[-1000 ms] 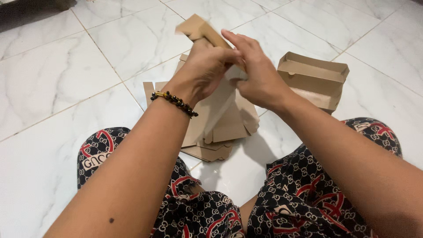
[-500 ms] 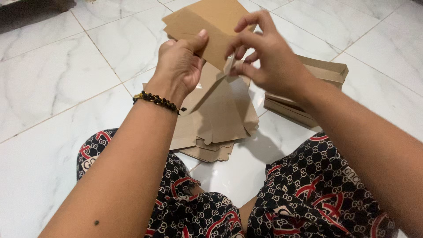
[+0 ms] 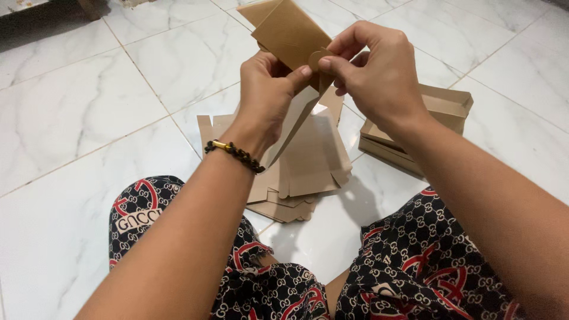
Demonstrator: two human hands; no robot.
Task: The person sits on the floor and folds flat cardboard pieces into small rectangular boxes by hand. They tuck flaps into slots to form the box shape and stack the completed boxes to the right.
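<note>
The left hand (image 3: 269,89) and the right hand (image 3: 379,74) both pinch a brown cardboard blank (image 3: 290,32), held up between them; the right thumb and forefinger nip its small round tab. A beaded bracelet (image 3: 236,154) circles the left wrist. Below the hands, flat blanks (image 3: 308,166) lie stacked on the marble floor (image 3: 77,118). Just right of them sits a folded box (image 3: 441,106).

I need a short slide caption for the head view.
Left hand and right hand fold flat brown cardboard sheet above marble floor.
</note>
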